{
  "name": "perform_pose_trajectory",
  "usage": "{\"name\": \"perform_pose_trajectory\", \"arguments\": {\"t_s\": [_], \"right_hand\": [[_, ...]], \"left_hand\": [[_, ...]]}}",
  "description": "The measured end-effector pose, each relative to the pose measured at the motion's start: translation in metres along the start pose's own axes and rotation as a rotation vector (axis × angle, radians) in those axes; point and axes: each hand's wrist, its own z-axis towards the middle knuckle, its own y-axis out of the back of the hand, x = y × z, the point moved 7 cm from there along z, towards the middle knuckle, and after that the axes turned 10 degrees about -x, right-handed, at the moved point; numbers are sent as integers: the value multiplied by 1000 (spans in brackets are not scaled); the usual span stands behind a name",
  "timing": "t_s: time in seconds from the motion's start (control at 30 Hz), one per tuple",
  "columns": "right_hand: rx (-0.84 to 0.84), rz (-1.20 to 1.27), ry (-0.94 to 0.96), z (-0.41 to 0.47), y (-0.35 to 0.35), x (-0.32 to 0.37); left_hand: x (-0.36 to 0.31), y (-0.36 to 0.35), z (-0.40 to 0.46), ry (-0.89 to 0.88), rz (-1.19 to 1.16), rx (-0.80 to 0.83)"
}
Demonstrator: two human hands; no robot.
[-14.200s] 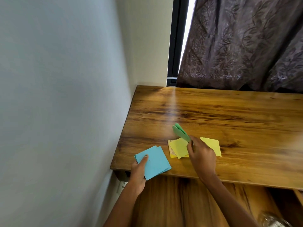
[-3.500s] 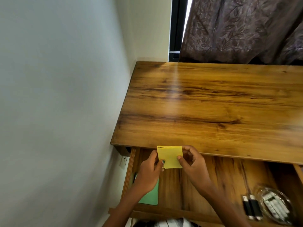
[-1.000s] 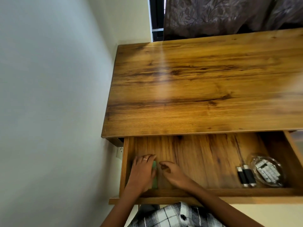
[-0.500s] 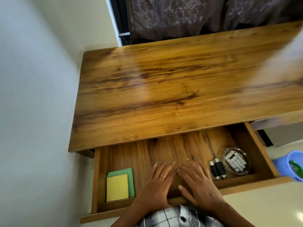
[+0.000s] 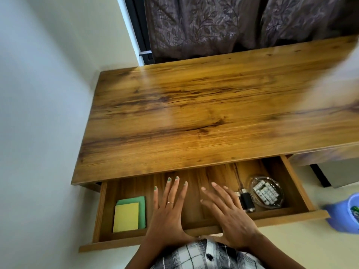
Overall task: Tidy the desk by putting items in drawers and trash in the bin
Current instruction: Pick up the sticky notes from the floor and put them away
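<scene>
Wooden worktop (image 5: 194, 117), dark-grained, glossy, set into a corner: white wall (image 5: 38, 113) along the left, patterned brown curtain (image 5: 233, 22) across the far edge, black window frame (image 5: 138, 30) beside the curtain. Pale glare over the far right of the worktop.

Under the near edge, drawer (image 5: 204, 229) pulled open. Inside at the left end, yellow notes (image 5: 126, 217) stacked on green notes (image 5: 142, 202), squared into the near left corner. At the right end, glass dish (image 5: 267, 190) holding small white pieces, and just left of it two small black items (image 5: 246, 200), too small to identify.

Left hand (image 5: 169, 212) spread flat, fingers straight and pointing far, over the middle of the drawer, heel at its near front rail; thin ring on one finger, green nails. Right hand (image 5: 227, 212) likewise spread, fingers straight, angled toward the far left, just right of the left hand, holding nothing.

Checked shirt (image 5: 204, 255) at the near edge. Cream floor (image 5: 303, 245) to the right, with a blue bin (image 5: 345, 216) at the right edge, blurred, something green inside.
</scene>
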Motion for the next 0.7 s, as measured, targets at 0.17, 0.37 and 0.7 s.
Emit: {"name": "perform_pose_trajectory", "arguments": {"t_s": [0.17,0.37,0.7], "right_hand": [[17,-33,-50,29,-2,-15],[11,-59,-157,64,-3,-41],[-321,-61,-95,113,5,-52]], "left_hand": [[12,9,21,26,96,-37],[27,20,59,45,179,-71],[38,26,119,34,231,-136]]}}
